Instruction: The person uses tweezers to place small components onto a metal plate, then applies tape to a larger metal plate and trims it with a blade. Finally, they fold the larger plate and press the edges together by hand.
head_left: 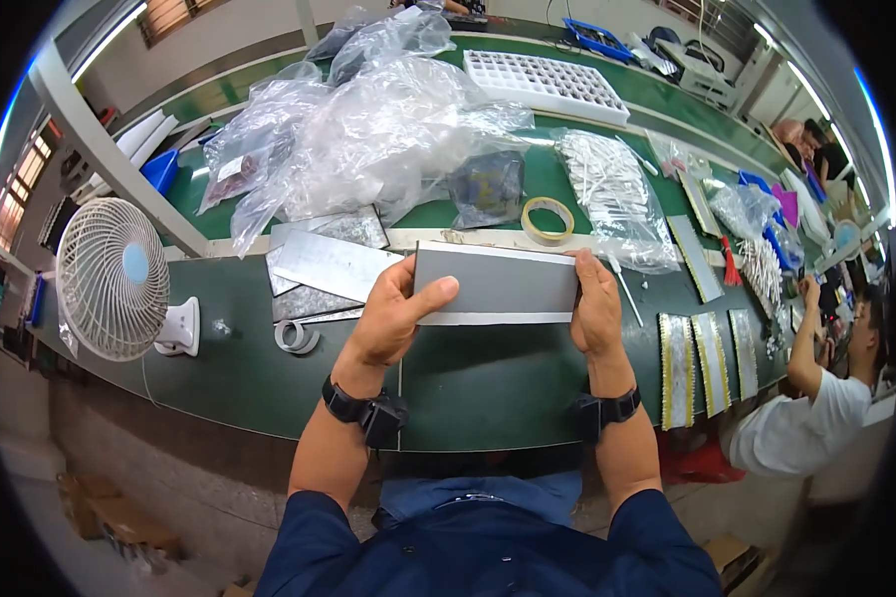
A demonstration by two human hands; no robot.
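Observation:
A flat grey rectangular panel with pale strips along its long edges is held level above the green workbench. My left hand grips its left end, thumb on top and fingers behind. At the right end, my right hand is closed on the short edge. Left of the panel lie several silvery flat plates, stacked unevenly, and a white tape roll beside them. Beyond the panel stands a yellowish tape roll.
Crumpled clear plastic bags heap up at the back. A bag of white sticks lies right of centre, near a white tray. Yellow-edged strips line the right side. A fan stands left; a co-worker sits right.

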